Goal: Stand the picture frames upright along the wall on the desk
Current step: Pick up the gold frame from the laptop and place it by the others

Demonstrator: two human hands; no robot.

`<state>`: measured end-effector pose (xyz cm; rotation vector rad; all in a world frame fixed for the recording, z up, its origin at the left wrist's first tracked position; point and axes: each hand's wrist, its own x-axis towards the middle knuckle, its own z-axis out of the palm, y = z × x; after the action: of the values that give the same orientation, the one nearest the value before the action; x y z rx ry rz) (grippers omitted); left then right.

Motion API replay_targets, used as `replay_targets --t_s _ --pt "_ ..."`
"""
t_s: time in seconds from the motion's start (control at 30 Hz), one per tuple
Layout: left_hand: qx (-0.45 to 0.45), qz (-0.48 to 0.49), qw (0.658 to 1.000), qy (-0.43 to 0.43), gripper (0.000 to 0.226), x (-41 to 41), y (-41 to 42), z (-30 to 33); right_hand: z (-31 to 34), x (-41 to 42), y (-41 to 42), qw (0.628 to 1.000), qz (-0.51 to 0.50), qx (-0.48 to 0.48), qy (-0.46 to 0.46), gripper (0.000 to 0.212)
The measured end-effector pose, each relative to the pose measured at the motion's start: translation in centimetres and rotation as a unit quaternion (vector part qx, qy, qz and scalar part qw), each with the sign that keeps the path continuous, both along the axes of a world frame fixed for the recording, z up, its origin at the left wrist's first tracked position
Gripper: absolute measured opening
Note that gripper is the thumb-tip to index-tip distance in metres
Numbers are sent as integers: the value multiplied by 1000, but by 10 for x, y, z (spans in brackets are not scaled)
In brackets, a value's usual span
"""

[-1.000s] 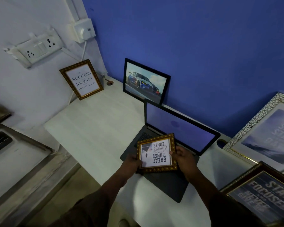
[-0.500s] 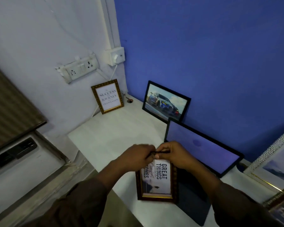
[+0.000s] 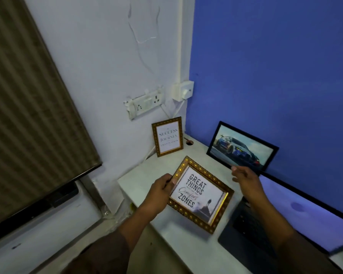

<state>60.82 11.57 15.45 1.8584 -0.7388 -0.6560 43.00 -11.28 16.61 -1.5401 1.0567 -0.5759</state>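
Observation:
My left hand [image 3: 160,189] grips the left edge of a gold-framed picture [image 3: 200,193] that reads "Great things... zones", holding it tilted above the white desk [image 3: 166,167]. Just right of the frame, my right hand [image 3: 244,176] hovers with fingers apart and does not touch it. A small gold frame with a "Success" text [image 3: 167,136] leans upright against the white wall in the corner. A black frame with a car picture [image 3: 242,147] leans against the blue wall behind my right hand.
An open laptop [image 3: 305,216] takes up the desk's right side, its screen lit. A socket strip [image 3: 145,104] and a plugged adapter [image 3: 182,90] sit on the wall above the corner, with a cable running down. A striped blind [image 3: 28,115] hangs at left.
The frame has been turned so its text reads upright and carried left, off the laptop toward the corner. My right hand has let go; only my left hand holds it now.

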Motion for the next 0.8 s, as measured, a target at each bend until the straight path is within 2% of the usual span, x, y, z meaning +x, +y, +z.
replay_targets --t_s 0.17,0.23,0.37,0.47,0.63,0.8 --pt "-44 104 989 93 31 33 25 -6 -25 38 49 987 45 155 4 39" --pt "-46 115 987 101 32 41 28 -11 -32 54 67 980 63 188 -17 36" --pt "-56 106 985 125 35 48 29 -7 -43 75 70 968 10 232 -93 27" --pt "-44 85 972 213 52 56 21 0 -42 90 58 970 13 224 -98 24" --pt "-48 91 913 396 70 80 -6 -4 -40 112 32 977 20 191 -93 20" --pt "-36 57 897 437 76 94 -38 -7 -42 116 3 980 21 167 -104 19"
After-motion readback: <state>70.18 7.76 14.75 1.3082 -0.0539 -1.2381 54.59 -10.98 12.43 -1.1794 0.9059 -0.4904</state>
